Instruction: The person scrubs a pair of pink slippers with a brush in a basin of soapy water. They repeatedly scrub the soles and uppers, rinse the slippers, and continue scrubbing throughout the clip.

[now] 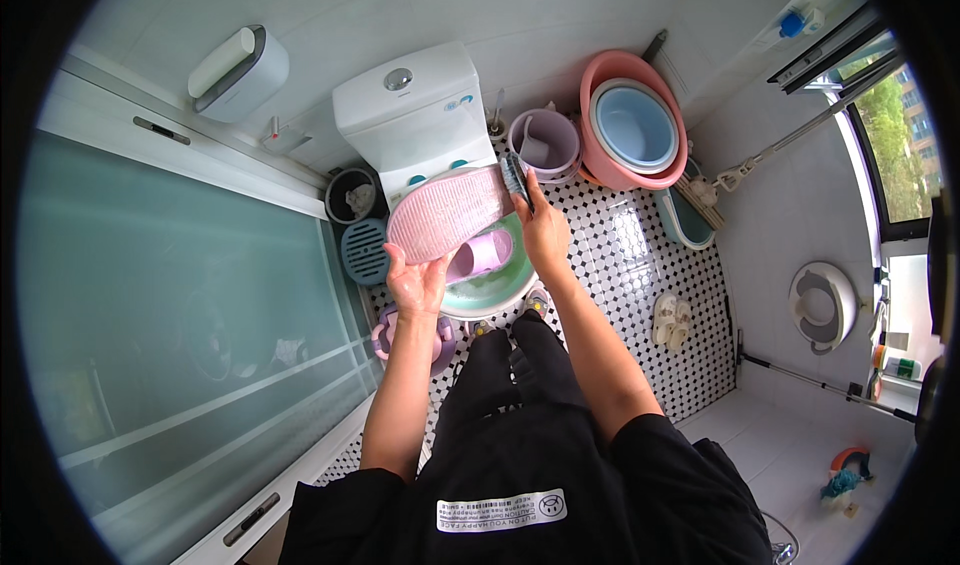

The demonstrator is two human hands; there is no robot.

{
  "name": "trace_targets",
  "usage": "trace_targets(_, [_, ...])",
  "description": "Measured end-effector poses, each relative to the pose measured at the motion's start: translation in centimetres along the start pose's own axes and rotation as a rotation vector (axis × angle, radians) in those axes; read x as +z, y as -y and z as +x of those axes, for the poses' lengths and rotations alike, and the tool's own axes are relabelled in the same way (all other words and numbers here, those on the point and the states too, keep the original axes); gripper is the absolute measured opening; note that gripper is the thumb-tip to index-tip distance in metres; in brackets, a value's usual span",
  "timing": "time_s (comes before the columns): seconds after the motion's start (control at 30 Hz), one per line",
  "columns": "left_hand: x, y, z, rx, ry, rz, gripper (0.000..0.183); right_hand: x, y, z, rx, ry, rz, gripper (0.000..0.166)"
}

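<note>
A pink slipper (450, 212) is raised in front of me with its ribbed, wet-looking sole facing up. My left hand (417, 280) grips it by the near left end. In my right hand (545, 231) is a scrub brush (516, 177) with pale bristles and a dark back, held against the sole's right end. Below the slipper stands a round basin (491, 308) of greenish, sudsy water. A lilac slide slipper (484, 253) lies in that basin, partly hidden by the raised slipper and my left hand.
A white toilet (412, 107) stands beyond the basin. A lilac bucket (544, 145) holds a dipper, and nested tubs (634, 62) lean at the wall. At left are a waste bin (339, 193) and a frosted sliding door (187, 265). Cream clogs (670, 321) sit on the tiled floor (622, 280).
</note>
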State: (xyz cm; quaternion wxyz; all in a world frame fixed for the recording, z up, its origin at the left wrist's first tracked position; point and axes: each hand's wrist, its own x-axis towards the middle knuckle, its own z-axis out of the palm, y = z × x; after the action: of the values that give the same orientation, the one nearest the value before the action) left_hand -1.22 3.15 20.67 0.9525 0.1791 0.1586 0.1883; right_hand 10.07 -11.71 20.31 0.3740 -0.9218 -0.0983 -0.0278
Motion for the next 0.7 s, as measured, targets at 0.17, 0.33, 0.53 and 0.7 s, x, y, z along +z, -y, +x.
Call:
trace_targets(0.17, [-0.6, 1.2, 0.4, -0.035, 0.024, 0.064, 0.068, 1.2, 3.8, -3.1, -0.045, 0.234, -0.016, 0.047])
trace_targets(0.33, [0.5, 1.6, -0.5, 0.060, 0.072, 0.158, 0.059, 0.0, 6.9, -4.3, -0.239, 0.335, -0.001, 0.048])
trace_targets(0.53, [-1.1, 1.5, 0.1, -0.048, 0.009, -0.004, 0.072, 0.2, 4.3, -0.4, -0.104, 0.164, -0.107, 0.044])
trace_targets(0.7, [-0.9, 0.2, -0.3, -0.015, -0.052, -0.067, 0.067, 0.2, 1.1, -0.2, 0.040, 0.130, -0.092, 0.046])
